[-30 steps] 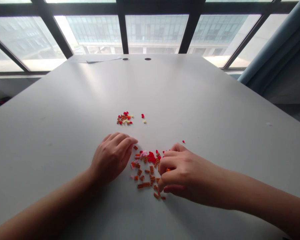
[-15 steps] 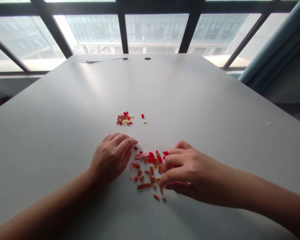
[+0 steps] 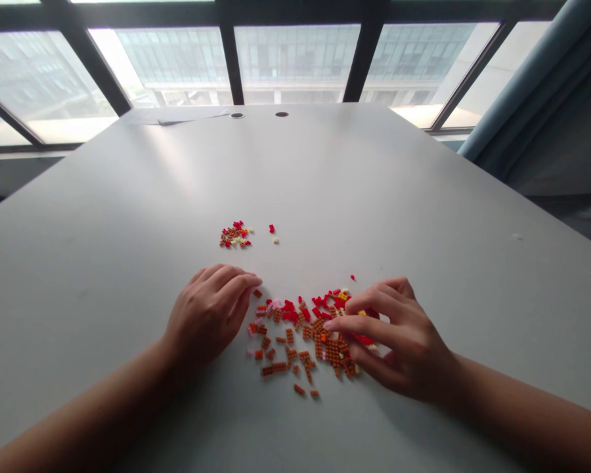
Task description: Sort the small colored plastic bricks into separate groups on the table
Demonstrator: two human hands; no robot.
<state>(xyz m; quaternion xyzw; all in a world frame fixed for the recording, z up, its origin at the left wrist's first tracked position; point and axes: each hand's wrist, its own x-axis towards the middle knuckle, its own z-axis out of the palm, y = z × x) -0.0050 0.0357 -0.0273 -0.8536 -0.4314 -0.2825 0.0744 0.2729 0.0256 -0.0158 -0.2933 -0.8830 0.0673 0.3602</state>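
A loose pile of small building bricks [image 3: 332, 348], mostly brown with red, pink, yellow and cream ones, lies on the white table between my hands. My right hand [image 3: 398, 328] is over the pile's right side, fingers apart, with its index fingertip at the brown bricks. At the pile's left edge, my left hand [image 3: 211, 309] rests with its fingers curled and pressed together. Whatever its fingertips may hold is hidden. Close by its fingertips is a single brown brick [image 3: 257, 293].
Farther back lies a smaller heap of tiny bricks [image 3: 235, 234]. Beside it are a red brick [image 3: 272, 228] and a cream brick [image 3: 276, 241]. Paper sheets [image 3: 192, 118] and two round holes are at the table's far edge, before the windows. A blue curtain [image 3: 517, 98] hangs at right.
My right hand has drawn back to the right and its fingers have spread, uncovering more brown, red and yellow bricks. My left hand keeps its place by the pile. The view has shifted slightly.
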